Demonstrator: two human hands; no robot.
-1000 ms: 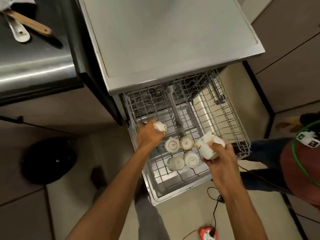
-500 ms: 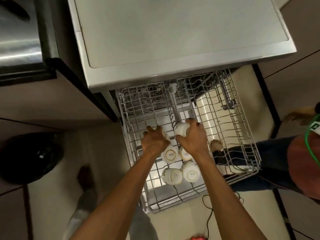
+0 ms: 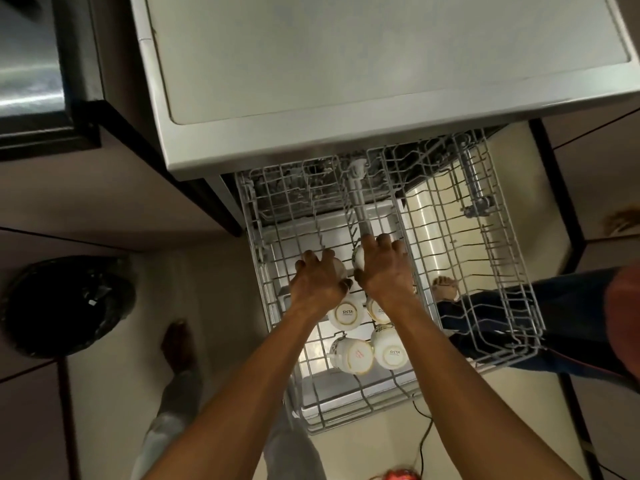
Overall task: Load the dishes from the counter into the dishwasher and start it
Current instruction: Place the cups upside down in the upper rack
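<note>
Left hand (image 3: pixel 317 282) is curled over the left-hand cup (image 3: pixel 338 266), fingers wrapped round its upturned base. Right hand (image 3: pixel 384 271) is likewise clamped on the right-hand cup (image 3: pixel 358 256), thumb on the cup's left flank. Both cups are mouth-down in the pulled-out rack (image 3: pixel 460 258) at centre frame, side by side, just above the four loaded cups (image 3: pixel 346 311), which stand inverted in a tight two-by-two block. Judgement: mouths go down so wash water drains, and the new pair extends the block to save rack floor. Whether either cup is fully seated on the wires cannot be told, since the hands cover them. Room: the right half of the rack holds only bare tines, and free wire floor runs up-frame toward the dishwasher (image 3: pixel 346 81), whose overhanging top edge cuts headroom there. The centre tube (image 3: pixel 360 216) lies just above the right fingertips. A bystander's foot (image 3: pixel 446 289) shows through the wires at right, below the rack. Lifting the hands straight up looks unobstructed.
</note>
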